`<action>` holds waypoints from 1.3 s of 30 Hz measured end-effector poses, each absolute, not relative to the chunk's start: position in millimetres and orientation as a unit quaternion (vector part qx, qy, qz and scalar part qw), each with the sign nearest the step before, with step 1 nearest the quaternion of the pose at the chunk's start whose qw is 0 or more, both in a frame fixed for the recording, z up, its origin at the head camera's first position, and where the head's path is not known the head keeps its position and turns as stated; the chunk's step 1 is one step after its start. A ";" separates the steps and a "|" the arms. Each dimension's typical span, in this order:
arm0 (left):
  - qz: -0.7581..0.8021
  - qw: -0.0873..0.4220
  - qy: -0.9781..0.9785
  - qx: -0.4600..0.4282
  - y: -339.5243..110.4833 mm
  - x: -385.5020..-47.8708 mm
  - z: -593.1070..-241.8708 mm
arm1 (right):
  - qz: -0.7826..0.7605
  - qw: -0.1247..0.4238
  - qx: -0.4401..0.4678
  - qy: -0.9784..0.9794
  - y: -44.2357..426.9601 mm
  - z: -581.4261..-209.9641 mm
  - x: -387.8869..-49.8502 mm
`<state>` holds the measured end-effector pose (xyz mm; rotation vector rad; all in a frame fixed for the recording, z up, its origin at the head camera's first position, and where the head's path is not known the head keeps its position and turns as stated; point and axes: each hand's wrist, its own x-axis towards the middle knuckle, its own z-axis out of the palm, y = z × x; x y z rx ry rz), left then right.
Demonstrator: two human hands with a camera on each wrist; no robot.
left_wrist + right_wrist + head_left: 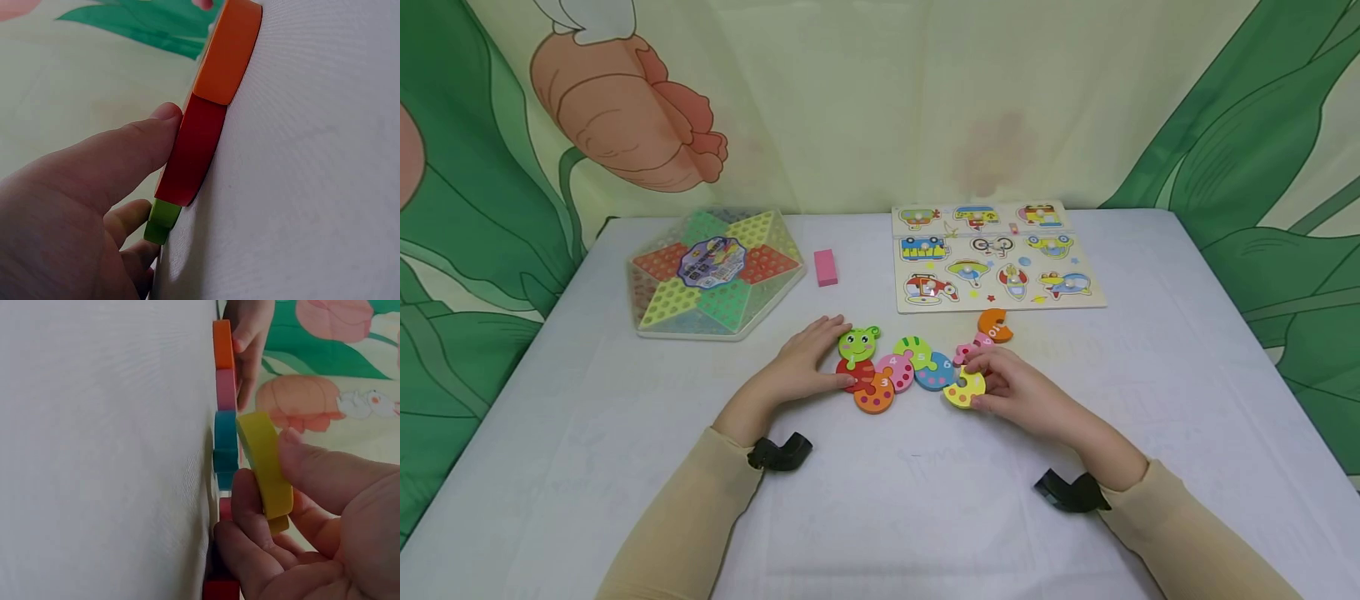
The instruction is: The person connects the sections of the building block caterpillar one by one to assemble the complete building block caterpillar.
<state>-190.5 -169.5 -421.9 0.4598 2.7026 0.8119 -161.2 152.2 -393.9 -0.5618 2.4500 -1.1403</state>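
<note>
A caterpillar number puzzle lies on the table, its green smiling head (858, 344) at the left end. Joined behind it are a red piece (199, 147), an orange 3 (874, 400), a pink 4 (897, 372), a light green 5 (912, 352) and a blue 6 (935, 372). My left hand (808, 362) rests beside the head, thumb touching the red piece, fingers extended. Between thumb and fingers, my right hand (1022, 390) pinches a yellow piece (267, 465), tilted and raised beside the blue one. Partly behind that hand is a pink piece (964, 353).
An orange 10 piece (992, 323) lies beyond the right hand. Farther back are a vehicle peg puzzle board (992, 271), a pink block (825, 267) and a hexagonal clear-lidded game box (715, 275). A printed curtain (865, 108) hangs behind the table.
</note>
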 end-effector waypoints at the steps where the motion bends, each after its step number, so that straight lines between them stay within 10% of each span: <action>1: 0.281 0.141 0.936 0.159 -169.7 -190.5 -422.1 | -0.404 0.190 -0.199 0.872 151.6 -394.5 -161.3; 39: 0.282 0.139 0.936 0.159 -169.8 -191.5 -423.4 | -0.314 0.133 -0.205 0.917 147.2 -401.5 -160.0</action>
